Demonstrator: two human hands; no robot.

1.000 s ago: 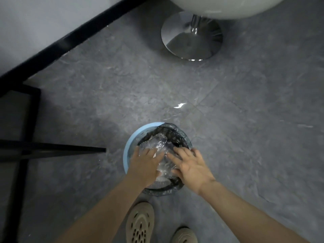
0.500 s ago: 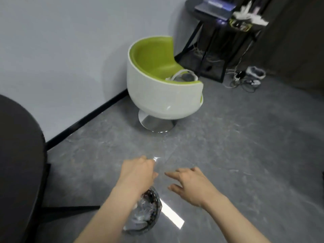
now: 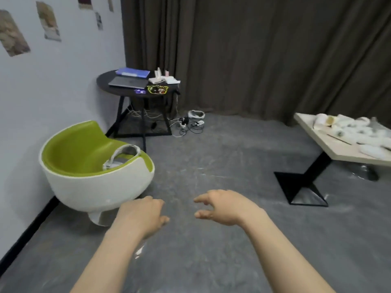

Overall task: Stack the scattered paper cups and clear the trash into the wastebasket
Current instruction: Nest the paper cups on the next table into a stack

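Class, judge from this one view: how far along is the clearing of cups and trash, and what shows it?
Done: nothing here confirms it; the wastebasket is out of view. In hand: nothing; the left hand and right hand hang loosely curled over the grey floor. Left: white crumpled trash and what look like cups lie scattered on the light table at right.

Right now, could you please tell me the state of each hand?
Left hand: open, fingers loosely curled, holding nothing.
Right hand: open, fingers loosely curled, holding nothing.
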